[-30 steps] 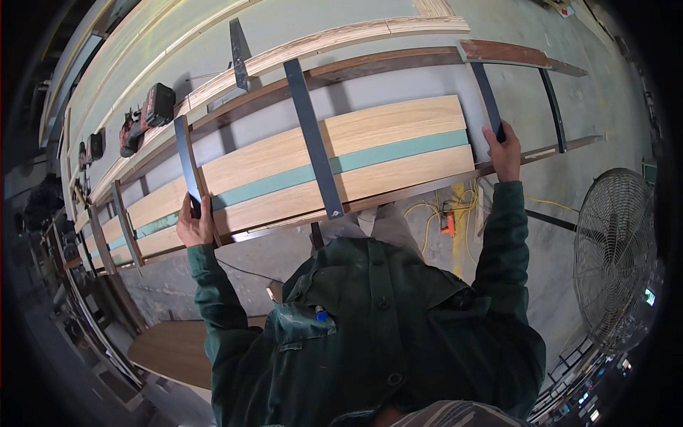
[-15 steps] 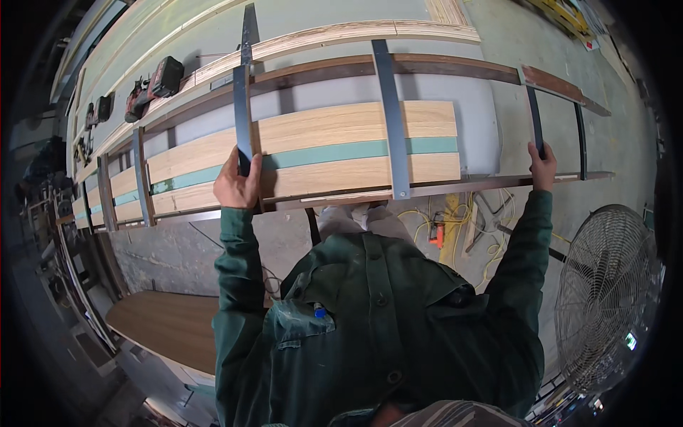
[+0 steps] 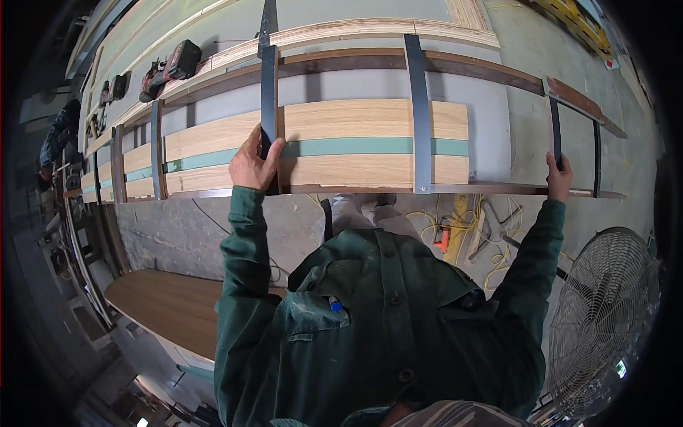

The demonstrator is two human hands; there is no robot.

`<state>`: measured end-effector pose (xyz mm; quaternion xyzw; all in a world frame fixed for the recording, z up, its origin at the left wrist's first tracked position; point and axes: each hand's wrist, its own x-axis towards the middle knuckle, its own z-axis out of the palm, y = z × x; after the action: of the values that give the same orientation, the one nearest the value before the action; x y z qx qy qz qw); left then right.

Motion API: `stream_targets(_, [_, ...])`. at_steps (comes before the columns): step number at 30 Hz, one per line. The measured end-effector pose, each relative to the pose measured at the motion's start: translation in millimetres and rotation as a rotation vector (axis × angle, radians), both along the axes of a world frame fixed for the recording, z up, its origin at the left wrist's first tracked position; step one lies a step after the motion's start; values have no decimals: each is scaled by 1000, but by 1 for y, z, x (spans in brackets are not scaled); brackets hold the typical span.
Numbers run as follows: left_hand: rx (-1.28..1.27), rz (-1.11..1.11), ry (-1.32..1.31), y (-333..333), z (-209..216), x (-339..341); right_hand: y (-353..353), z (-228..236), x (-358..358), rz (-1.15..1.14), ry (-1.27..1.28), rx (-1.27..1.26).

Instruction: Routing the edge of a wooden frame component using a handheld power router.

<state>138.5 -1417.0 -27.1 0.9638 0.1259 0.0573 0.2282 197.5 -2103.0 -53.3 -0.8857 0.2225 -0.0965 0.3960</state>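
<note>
A long ladder-like frame with two brown rails and dark crosspieces spans the workbench in front of me. My left hand is closed round a dark crosspiece near its near end, thumb on the right side. Well to the right, my right hand grips another, thinner crosspiece, also close to the near rail. Between and under the crosspieces lies a pale wood board with a green stripe along it. The underside of each grip is hidden.
Cordless drills lie at the back left beside long plywood strips. A large caged fan stands at my right. Yellow cords and an orange tool are on the floor. Behind my left arm is a brown panel. Another person shows at far left.
The frame has shifted right relative to the striped board and slightly away from me, both hands travelling with it. Both grips stay closed. The other person at far left shows more clearly.
</note>
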Motion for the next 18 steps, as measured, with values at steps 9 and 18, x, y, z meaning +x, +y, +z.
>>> stream_targets(9, [174,-440,229,70,21,-51,6,5,0,-19,-38,15])
stream_targets(18, [290,-356,401,58,30,-50,-11,-1,4,67,21,-118])
